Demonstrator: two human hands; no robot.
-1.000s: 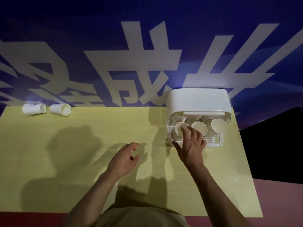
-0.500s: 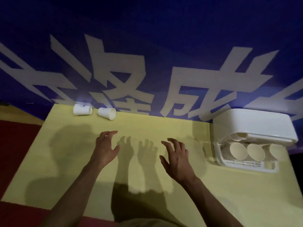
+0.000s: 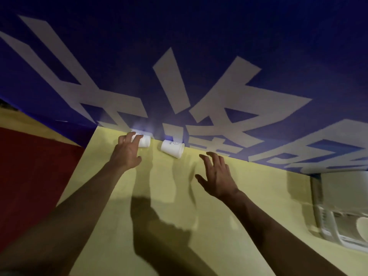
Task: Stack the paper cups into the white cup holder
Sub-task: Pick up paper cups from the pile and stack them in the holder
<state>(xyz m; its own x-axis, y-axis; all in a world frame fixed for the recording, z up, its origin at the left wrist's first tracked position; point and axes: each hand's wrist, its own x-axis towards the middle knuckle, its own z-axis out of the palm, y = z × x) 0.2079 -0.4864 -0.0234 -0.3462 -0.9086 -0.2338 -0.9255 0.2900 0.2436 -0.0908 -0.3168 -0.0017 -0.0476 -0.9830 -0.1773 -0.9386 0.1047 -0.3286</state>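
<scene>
Two smooth tapered paper cups (image 3: pixel 172 148), yellow table (image 3: pixel 229 226)

A: Room near the right cup (image 3: pixel 172 148)?
B: Bare worktop (image 3: pixel 249 206) in front of it. Blue banner wall (image 3: pixel 199 46) just behind.
A: Left cup (image 3: pixel 144 140)?
B: Left hand (image 3: pixel 127 151) covers it; wall blocks the rear.

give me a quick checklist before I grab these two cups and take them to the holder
1. Left hand on the left paper cup: ok, fingers lie over it; closed grip cannot tell.
2. Right hand on the right paper cup: not ok, open and short of it.
3. Both cups on their sides: ok.
4. White cup holder in view: ok, at the right edge.
5. Free slot in holder: cannot tell, cropped.
</scene>
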